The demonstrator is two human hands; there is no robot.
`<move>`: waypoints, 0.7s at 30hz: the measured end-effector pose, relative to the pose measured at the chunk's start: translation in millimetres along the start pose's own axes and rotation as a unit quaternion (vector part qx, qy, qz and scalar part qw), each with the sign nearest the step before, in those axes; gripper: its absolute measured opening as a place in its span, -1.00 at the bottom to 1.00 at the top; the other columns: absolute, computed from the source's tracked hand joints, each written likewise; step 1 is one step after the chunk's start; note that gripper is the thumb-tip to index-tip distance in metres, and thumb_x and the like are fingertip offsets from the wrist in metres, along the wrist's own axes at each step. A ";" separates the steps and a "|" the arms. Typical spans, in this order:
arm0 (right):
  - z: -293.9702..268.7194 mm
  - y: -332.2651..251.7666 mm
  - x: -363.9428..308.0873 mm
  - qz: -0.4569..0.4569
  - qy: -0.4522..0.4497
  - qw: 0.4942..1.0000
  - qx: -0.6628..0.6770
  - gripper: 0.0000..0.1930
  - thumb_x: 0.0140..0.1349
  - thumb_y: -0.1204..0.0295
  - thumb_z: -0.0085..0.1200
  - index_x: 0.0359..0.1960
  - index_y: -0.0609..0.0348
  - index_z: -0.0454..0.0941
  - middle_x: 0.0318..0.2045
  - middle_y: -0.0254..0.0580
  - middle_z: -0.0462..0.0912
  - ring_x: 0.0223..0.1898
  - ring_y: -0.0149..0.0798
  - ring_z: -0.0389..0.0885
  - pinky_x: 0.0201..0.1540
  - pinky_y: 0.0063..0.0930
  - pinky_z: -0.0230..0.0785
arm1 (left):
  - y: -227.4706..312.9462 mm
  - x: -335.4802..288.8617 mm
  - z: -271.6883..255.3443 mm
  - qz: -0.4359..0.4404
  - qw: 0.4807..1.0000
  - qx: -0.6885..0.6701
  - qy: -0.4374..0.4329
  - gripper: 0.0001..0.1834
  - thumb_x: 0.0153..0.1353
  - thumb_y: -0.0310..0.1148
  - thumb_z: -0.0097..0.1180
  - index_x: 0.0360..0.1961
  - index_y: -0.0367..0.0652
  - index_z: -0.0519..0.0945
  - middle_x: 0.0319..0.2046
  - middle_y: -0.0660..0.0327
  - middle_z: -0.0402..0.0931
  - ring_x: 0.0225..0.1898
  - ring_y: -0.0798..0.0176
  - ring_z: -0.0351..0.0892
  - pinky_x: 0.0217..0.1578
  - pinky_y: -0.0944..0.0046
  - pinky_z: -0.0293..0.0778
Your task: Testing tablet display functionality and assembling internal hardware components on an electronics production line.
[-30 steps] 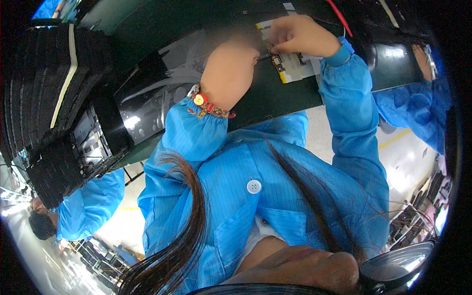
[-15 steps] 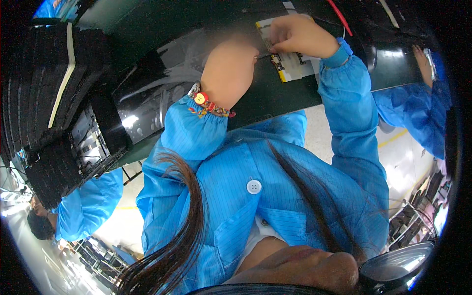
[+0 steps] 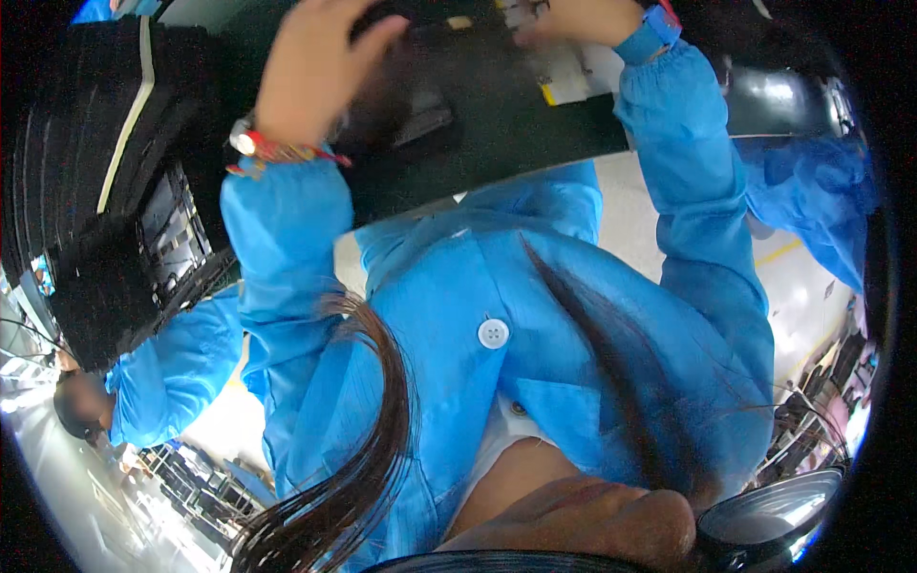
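My left hand is up at the far edge of the view, its thumb spread well apart from the fingers. Nothing shows in its grasp, though the fingertips run out of the picture. Beneath and beside it lies a dark, shiny flat piece, blurred. My right hand is over a flat white part with yellow edging on the dark green tabletop. Motion smears its fingers, so whether they grip the part cannot be made out. A small tan piece lies between the hands.
A tall stack of black trays with a pale strap stands at the left. A person in blue is beyond it. Another blue sleeve is at the right, past the table edge.
My left hand has swung left and away from the right hand, its thumb opening out. The right hand has shifted up slightly, and the dark glossy sheet no longer lies as it did.
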State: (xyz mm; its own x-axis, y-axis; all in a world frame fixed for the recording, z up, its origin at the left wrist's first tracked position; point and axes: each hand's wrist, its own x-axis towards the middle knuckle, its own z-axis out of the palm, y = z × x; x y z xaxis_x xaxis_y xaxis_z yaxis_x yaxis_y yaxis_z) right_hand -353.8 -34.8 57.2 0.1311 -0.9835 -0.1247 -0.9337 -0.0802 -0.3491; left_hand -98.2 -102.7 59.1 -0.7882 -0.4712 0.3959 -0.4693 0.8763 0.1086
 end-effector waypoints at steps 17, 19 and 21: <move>0.3 -0.5 19.5 -0.146 -0.108 0.966 0.183 -0.65 0.19 0.21 0.08 -0.21 0.29 0.58 -0.42 -0.16 0.62 -0.41 -0.36 0.51 -0.31 -0.47 0.34 | -64.1 -44.1 23.8 -0.160 0.981 -0.018 -0.107 -0.65 0.19 -0.15 0.03 -0.12 -0.16 0.57 -0.18 -0.01 0.53 -0.07 -0.07 0.47 -0.04 0.13 0.39; -1.6 12.0 19.8 -0.101 -0.145 0.955 0.240 -0.69 0.20 0.29 0.07 -0.18 0.31 0.57 -0.38 -0.23 0.63 -0.39 -0.42 0.50 -0.30 -0.52 0.35 | -60.2 -37.6 33.8 -0.119 0.988 0.001 -0.094 -0.66 0.18 -0.17 0.03 -0.12 -0.16 0.56 -0.18 -0.01 0.53 -0.08 -0.07 0.47 -0.05 0.12 0.39; 15.3 40.9 21.0 -0.127 -0.121 0.947 0.269 -0.70 0.20 0.36 0.06 -0.10 0.31 0.55 -0.40 -0.30 0.62 -0.43 -0.47 0.46 -0.34 -0.58 0.34 | -21.8 -12.1 30.4 -0.053 0.996 0.002 -0.074 -0.67 0.16 -0.23 0.07 -0.10 -0.16 0.55 -0.18 0.01 0.51 -0.10 -0.07 0.47 -0.06 0.12 0.40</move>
State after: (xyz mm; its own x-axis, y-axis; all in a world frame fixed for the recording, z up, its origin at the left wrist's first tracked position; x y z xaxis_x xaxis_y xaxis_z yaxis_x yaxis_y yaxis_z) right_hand -384.0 -56.3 26.0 0.4624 -0.8723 -0.1590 -0.5647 -0.1514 -0.8113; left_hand -90.5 -119.2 24.2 -0.7843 -0.5706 0.2436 -0.5539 0.8208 0.1395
